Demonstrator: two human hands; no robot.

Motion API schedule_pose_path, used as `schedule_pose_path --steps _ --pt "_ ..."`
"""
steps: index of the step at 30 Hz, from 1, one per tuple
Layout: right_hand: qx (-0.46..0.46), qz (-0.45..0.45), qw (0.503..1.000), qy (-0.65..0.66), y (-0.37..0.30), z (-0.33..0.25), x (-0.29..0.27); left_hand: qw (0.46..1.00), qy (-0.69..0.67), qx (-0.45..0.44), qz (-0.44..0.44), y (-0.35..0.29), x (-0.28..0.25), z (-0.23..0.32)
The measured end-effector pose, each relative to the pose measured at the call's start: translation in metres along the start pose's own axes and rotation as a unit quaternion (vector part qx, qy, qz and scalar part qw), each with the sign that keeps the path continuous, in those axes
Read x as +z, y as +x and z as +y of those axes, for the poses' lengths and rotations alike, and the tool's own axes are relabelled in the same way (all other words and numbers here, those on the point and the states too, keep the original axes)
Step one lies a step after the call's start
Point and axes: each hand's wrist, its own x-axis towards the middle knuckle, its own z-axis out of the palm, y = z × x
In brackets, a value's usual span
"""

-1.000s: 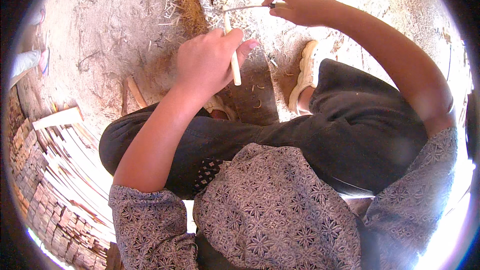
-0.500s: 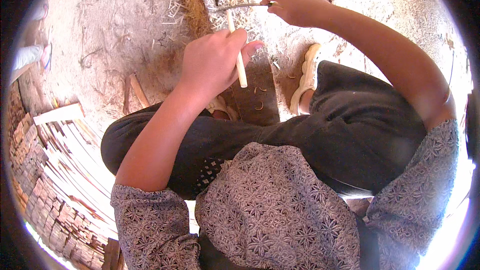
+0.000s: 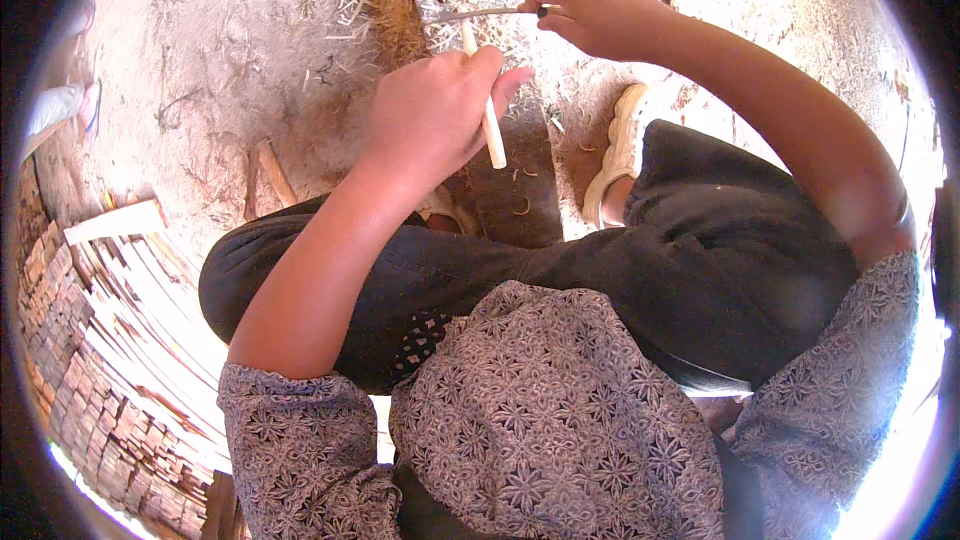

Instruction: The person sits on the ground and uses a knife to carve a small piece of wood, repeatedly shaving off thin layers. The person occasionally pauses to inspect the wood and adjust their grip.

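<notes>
My left hand (image 3: 425,110) is closed around a slim, pale wooden stick (image 3: 495,142), thumb pointing out to the right. The near end of the stick pokes out below the fist and its far end shows just beyond the knuckles. My right hand (image 3: 605,22), farther right, grips the dark end of a thin, slightly curved knife (image 3: 484,13). Its grey blade reaches left across the stick's far end; whether the edge bites into the wood is too small to tell. Beneath the left hand lies a dark wooden board (image 3: 515,208), with a few curled shavings on it.
Pale shavings (image 3: 345,15) litter the dusty ground. Scrap wood (image 3: 272,172) lies left of my knee, and stacked wooden strips (image 3: 110,420) fill the lower left. My yellow clog (image 3: 618,150) stands right of the board. Another person's foot (image 3: 90,110) is at the far left.
My left hand and the stick have shifted slightly away from me and to the right. My right hand and the knife have barely moved.
</notes>
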Motion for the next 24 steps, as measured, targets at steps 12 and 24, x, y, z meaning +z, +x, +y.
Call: schedule_pose_path --steps 12,24 --pt "0.02 -0.063 0.994 0.084 -0.03 -0.037 -0.03 1.0 -0.013 0.002 0.01 -0.002 -0.001 -0.005" --pt "0.034 -0.018 0.999 -0.024 0.016 0.02 -0.002 1.0 -0.021 -0.009 0.008 0.001 -0.003 0.0"
